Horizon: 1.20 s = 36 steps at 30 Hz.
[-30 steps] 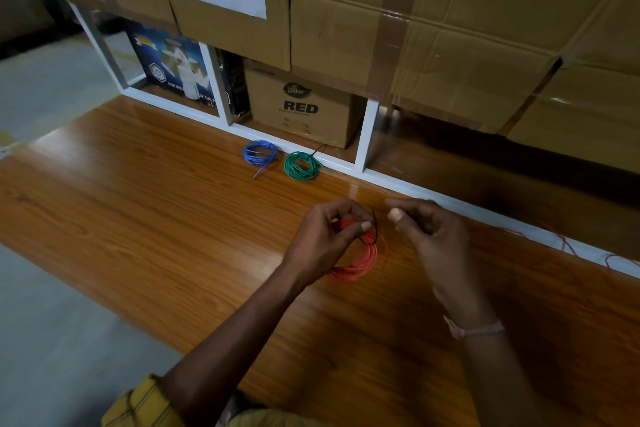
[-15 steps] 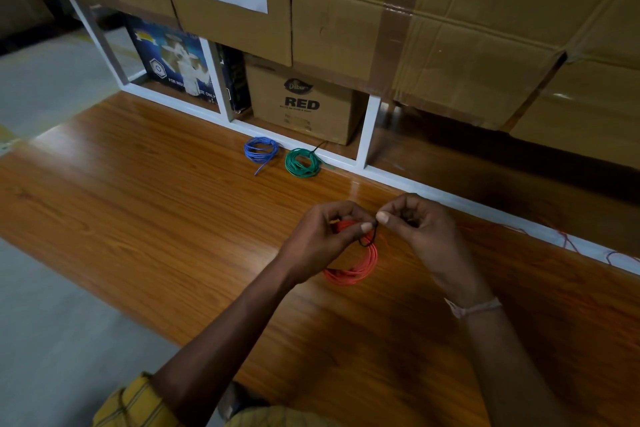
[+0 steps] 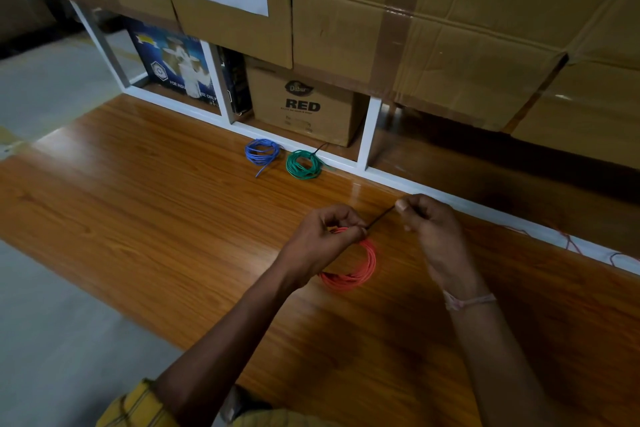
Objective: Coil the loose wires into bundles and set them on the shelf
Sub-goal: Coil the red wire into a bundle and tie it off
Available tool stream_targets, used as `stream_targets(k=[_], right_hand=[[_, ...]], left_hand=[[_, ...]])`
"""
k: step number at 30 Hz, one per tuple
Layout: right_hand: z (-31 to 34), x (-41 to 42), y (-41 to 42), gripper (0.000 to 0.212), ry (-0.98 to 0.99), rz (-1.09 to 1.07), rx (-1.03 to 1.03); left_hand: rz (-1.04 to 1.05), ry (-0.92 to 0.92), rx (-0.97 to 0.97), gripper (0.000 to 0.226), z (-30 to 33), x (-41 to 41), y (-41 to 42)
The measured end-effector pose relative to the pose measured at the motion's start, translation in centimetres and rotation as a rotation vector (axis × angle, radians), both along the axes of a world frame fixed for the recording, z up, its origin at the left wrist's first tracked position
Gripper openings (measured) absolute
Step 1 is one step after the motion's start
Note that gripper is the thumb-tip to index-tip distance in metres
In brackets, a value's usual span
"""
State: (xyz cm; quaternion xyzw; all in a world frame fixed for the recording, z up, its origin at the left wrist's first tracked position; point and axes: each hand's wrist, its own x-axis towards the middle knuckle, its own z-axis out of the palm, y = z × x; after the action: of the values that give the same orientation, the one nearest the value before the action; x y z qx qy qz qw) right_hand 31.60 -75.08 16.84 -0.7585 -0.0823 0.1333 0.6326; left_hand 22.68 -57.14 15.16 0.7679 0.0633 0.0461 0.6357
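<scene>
My left hand (image 3: pixel 322 243) grips the top of a coiled orange-red wire bundle (image 3: pixel 360 270) that hangs just over the wooden surface (image 3: pixel 138 218). A thin black tie (image 3: pixel 379 218) runs from the coil up and right to my right hand (image 3: pixel 429 229), which pinches its free end and holds it taut. A blue coil (image 3: pixel 262 152) and a green coil (image 3: pixel 304 165), the green one with a black tie end sticking out, lie side by side against the white shelf frame (image 3: pixel 367 135).
Large cardboard boxes (image 3: pixel 450 28) fill the shelf above. A smaller box marked RED (image 3: pixel 304 107) and a blue printed box (image 3: pixel 173 62) stand in the lower bays. Loose red wire (image 3: pixel 568 239) trails along the frame at far right. Grey floor (image 3: pixel 52 340) lies to the left.
My right hand has pulled away up and to the right, drawing the black tie out straight from a small loop at the coil. My left hand keeps its hold on the orange-red bundle.
</scene>
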Motion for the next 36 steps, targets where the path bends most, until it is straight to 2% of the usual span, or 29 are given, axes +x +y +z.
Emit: stream_targets(k=[2, 6, 9, 14, 24, 28, 29, 32, 33, 36], right_hand=[[-0.3, 0.1, 0.6, 0.017, 0.016, 0.004, 0.032], [-0.4, 0.0, 1.4, 0.009, 0.133, 0.047, 0.225], [-0.6, -0.3, 2.0, 0.007, 0.178, 0.087, 0.282], [-1.9, -0.4, 3.4, 0.009, 0.131, 0.054, 0.221], [-4.9, 1.9, 8.6, 0.020, -0.022, -0.210, 0.056], [-4.7, 3.3, 8.7, 0.006, 0.178, -0.210, 0.144], [-4.7, 3.5, 8.4, 0.012, 0.228, -0.164, 0.134], [-6.2, 3.1, 7.4, 0.053, 0.314, -0.024, 0.072], [-6.5, 2.7, 7.6, 0.052, 0.306, 0.012, 0.064], [-8.0, 3.2, 9.3, 0.021, 0.201, -0.050, -0.003]], left_hand=[[0.011, 0.014, 0.002, 0.006, -0.1, 0.0, 0.0], [0.055, 0.018, -0.023, 0.007, -0.3, 0.1, -0.1], [0.096, 0.032, -0.069, 0.009, -0.6, 0.3, -0.1], [0.140, 0.030, -0.106, 0.014, -1.1, 0.5, -0.1], [0.086, 0.063, -0.098, 0.017, -1.4, 3.3, 2.4], [0.015, 0.134, -0.273, 0.017, -2.3, 4.8, 4.9], [0.007, 0.134, -0.321, 0.015, -2.8, 5.2, 5.6], [0.010, 0.129, -0.386, 0.010, -4.1, 7.0, 7.5], [0.013, 0.134, -0.400, 0.009, -4.6, 7.9, 7.9], [0.003, 0.164, -0.401, 0.007, -6.1, 10.9, 8.9]])
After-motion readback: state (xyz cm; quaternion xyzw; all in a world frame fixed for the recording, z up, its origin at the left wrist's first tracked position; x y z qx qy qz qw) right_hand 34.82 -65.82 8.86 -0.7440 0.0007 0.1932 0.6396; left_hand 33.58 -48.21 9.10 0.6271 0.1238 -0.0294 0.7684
